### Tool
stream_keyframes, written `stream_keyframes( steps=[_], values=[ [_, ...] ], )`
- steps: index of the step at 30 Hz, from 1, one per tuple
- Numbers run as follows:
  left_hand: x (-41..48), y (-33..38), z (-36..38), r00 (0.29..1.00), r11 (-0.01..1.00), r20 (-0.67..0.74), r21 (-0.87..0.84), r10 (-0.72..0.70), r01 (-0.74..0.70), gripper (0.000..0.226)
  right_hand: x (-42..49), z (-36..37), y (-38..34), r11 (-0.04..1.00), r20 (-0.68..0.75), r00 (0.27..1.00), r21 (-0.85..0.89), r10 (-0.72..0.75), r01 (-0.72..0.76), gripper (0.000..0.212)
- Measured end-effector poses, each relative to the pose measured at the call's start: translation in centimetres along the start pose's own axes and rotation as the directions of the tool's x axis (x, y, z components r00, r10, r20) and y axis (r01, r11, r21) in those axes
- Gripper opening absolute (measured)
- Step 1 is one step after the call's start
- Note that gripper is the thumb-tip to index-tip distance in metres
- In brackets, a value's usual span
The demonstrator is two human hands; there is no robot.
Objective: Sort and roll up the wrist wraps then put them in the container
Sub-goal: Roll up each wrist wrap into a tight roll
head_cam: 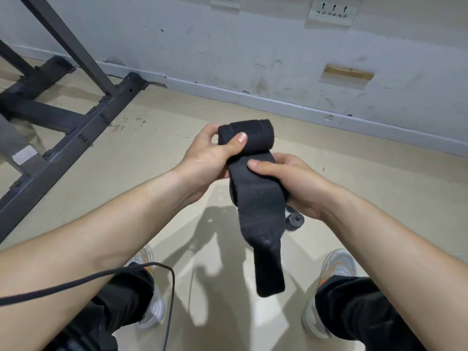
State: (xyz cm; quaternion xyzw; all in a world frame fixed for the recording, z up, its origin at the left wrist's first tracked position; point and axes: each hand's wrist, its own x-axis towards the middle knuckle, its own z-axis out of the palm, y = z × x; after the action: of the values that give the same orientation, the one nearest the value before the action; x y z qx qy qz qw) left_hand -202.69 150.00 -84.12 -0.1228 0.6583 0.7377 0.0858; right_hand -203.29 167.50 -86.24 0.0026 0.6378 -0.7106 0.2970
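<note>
The black wrist wrap (258, 198) sits at the centre of the frame, partly rolled. Its rolled end is a thick cylinder lying crosswise at the top, gripped by the left hand (210, 158) with the thumb pressed on it. The flat woven band runs down from the roll, held by the right hand (298, 183). Its narrower fuzzy tail hangs free toward lower centre.

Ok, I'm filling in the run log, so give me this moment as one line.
wrist wrap: part rolled | left hand: grips rolled end | right hand: pinches flat strap | loose end: hangs down | container: not in view
</note>
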Motion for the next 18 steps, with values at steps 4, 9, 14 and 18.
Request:
stream_keyframes(
  steps=[4, 9, 14, 18],
  values=[
    [0.7, -0.1, -0.6, 0.997, 0.993, -0.009, 0.089, 0.082, -0.081, 0.029, 0.0, 0.7, 0.7, 0.996, -0.009, 1.000, -0.080, -0.027, 0.026, 0.030],
    [1.1, -0.7, -0.6, 0.985, 0.977, -0.046, 0.140, 0.166, -0.158, 0.028, -0.5, 1.4, 1.2, 0.997, -0.048, 0.997, -0.056, -0.063, 0.060, 0.006],
    [1.9, -0.8, -1.7, 0.965, 0.960, -0.103, 0.169, 0.240, -0.221, 0.033, -0.4, 2.1, 2.0, 0.993, -0.085, 0.994, -0.105, -0.061, 0.052, 0.022],
    [1.8, -1.1, -1.7, 0.951, 0.925, -0.031, 0.243, 0.309, -0.293, 0.040, -0.3, 1.7, 1.6, 0.993, -0.102, 0.989, -0.050, -0.110, 0.105, 0.020]
  ],
)
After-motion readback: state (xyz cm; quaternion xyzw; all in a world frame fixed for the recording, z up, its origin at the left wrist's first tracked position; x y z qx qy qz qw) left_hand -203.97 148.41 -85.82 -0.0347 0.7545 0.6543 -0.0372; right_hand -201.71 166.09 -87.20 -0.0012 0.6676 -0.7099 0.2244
